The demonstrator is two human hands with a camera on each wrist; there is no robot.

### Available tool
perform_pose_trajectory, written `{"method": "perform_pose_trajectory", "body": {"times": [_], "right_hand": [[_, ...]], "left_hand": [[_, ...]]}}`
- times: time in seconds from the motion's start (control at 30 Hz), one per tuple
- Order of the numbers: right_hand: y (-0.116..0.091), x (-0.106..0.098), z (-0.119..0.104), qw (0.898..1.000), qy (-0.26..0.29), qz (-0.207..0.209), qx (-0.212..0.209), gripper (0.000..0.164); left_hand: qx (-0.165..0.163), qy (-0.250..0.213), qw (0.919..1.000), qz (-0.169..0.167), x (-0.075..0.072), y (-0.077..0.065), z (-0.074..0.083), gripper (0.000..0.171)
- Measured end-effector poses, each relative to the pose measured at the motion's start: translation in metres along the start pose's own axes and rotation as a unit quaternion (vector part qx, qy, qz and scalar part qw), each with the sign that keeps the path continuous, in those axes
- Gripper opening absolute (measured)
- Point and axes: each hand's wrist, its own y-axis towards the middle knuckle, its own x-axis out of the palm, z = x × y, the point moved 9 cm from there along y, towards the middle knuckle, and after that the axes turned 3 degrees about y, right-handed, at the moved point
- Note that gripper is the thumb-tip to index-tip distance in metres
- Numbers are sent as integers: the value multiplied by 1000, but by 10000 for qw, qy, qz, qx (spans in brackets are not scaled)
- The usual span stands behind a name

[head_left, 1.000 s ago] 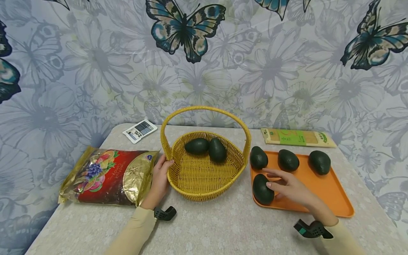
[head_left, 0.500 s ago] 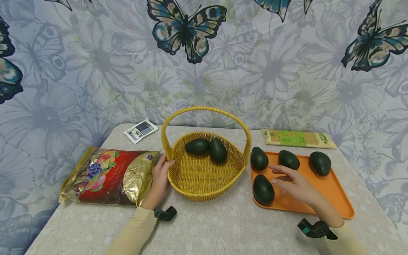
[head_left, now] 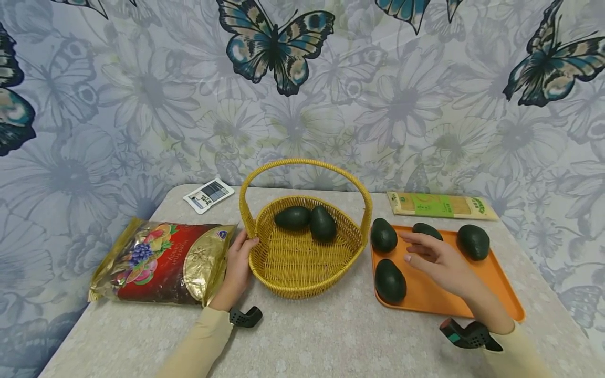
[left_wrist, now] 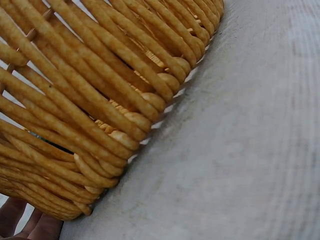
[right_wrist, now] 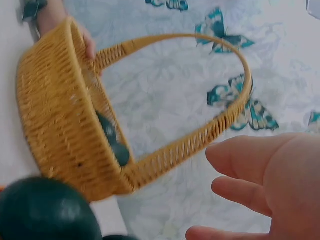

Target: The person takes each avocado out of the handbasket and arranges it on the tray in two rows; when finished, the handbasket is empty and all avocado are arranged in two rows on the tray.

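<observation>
A yellow wicker basket (head_left: 302, 262) with a tall arched handle stands mid-table, two dark green avocados (head_left: 323, 223) at its back. My left hand (head_left: 240, 262) grips its left rim, the thumb lying over the edge; the left wrist view shows mostly the woven side. Over the orange tray (head_left: 491, 294) hovers my right hand (head_left: 437, 262), fingers apart and holding nothing. Nearest it are one avocado (head_left: 390, 281) at the tray's front left and another (head_left: 384, 235) behind that. A third avocado (head_left: 427, 230) is partly hidden behind the fingers, and one more (head_left: 473, 242) lies at the back right.
A red and gold candy bag (head_left: 165, 262) lies left of the basket, close to my left wrist. Behind it is a small white packet (head_left: 208, 195). A flat green and yellow package (head_left: 441, 205) lies behind the tray. A patterned wall backdrop (head_left: 302, 115) rises behind the table.
My right hand has drawn away from the front-left avocado, moving right and slightly up over the tray. That avocado stays in place, and the left hand keeps its hold on the basket.
</observation>
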Motion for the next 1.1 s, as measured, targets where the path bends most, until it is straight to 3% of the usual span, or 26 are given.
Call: {"method": "perform_pose_trajectory", "body": {"times": [0.2,0.5,0.8,1.0,1.1], "right_hand": [[7,17,-32,9993,69,-162,-338,47],[32,61,-69,9949,-11,-454,-898,49],[63,92,-82,9958,-16,-497,-774,57],[87,114,-73,9962,286,-725,-381,62],[99,121,-68,9974,144,-656,-255,65]], "left_hand": [[-38,-12,10000,-3,0,1,-1,57],[-55,-9,10000,-48,1,0,-1,57],[41,15,10000,-17,1,0,2,56],[-16,-15,10000,-45,1,0,1,56],[-21,-26,10000,-32,0,0,-1,57]]}}
